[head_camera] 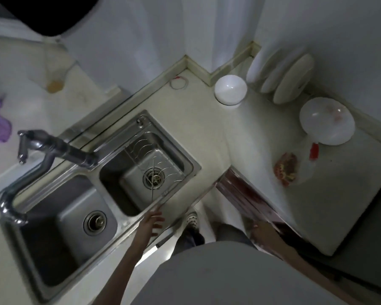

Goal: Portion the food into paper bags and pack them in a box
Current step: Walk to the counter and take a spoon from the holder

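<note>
Head view: the left hand (152, 219) hovers with fingers spread and relaxed, holding nothing, over the front rim of the brushed steel double sink (110, 235). The right hand (264, 233) is blurred, its grip unclear. A crinkly clear bag of reddish-brown food (286, 169) lies on the pale smooth countertop (207, 119) near an upturned glossy white bowl (230, 89).

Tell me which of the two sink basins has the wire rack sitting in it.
The right, smaller basin, the one just beyond the left hand. A wire rack lies over its drain, while the larger left basin under the faucet holds only a bare drain.
</note>
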